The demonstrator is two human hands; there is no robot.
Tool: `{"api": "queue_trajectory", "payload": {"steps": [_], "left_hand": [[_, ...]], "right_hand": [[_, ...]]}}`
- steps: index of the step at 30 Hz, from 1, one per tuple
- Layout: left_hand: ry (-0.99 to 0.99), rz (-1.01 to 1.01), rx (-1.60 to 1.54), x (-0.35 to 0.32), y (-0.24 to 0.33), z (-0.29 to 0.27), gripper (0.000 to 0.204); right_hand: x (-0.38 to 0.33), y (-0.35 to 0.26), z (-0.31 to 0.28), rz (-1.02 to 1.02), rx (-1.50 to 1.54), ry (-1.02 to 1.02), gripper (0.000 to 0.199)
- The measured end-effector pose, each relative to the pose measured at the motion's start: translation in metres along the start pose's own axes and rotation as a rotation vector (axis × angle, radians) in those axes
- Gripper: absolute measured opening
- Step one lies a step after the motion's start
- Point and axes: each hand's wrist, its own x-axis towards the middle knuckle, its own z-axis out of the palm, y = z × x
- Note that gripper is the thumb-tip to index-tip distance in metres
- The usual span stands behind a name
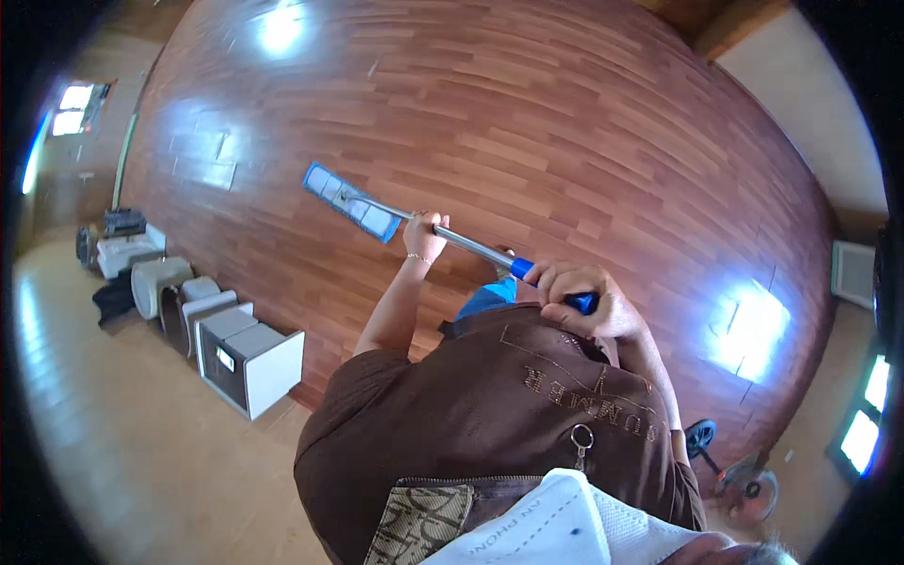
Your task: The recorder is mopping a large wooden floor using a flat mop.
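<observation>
A flat mop (325, 188) with a blue-edged, pale rectangular head lies on the brown wood-plank floor, ahead and a little left of me. Its silver pole (478, 249) slants back toward my chest and ends in a blue grip. Partway down the pole, close to the mop head, my left hand (426, 239) is closed around the metal; a bracelet circles that wrist. My right hand (595, 292) wraps the blue grip at the top end, right in front of my brown shirt. Part of a foot shows beyond the shirt, mostly hidden by the pole.
Along the left stand a white-and-grey cabinet (247, 363), a round white container (155, 284) and other household items. A fan (750, 490) is at the lower right. A pale framed object (853, 273) stands by the right wall. Bright light reflects off the floor (527, 104).
</observation>
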Motion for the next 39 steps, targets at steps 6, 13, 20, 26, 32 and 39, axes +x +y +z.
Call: {"api": "queue_trajectory", "payload": {"steps": [6,13,20,26,32,39], "left_hand": [[-0.054,0.24,-0.095,0.002,0.098,0.012,0.033],[-0.487,0.556,-0.376,-0.001,0.225,0.02,0.026],[-0.764,0.87,-0.608,-0.037,0.313,0.082,0.031],[-0.918,0.918,-0.816,-0.118,0.418,0.09,0.032],[-1.098,1.157,-0.885,-0.179,0.483,0.065,0.025],[-1.186,1.268,-0.717,-0.222,0.51,0.038,0.023]], "right_hand": [[-0.083,-0.053,-0.012,-0.07,-0.043,0.243,0.013],[-0.214,-0.098,0.037,-0.158,-0.32,0.626,0.013],[-0.299,-0.138,0.092,-0.192,-0.704,0.66,0.021],[-0.367,-0.166,0.14,-0.213,-0.938,0.662,0.017],[-0.413,-0.201,0.196,-0.129,-1.243,0.71,0.027],[-0.475,-0.207,0.239,-0.36,-1.578,0.937,0.035]]}}
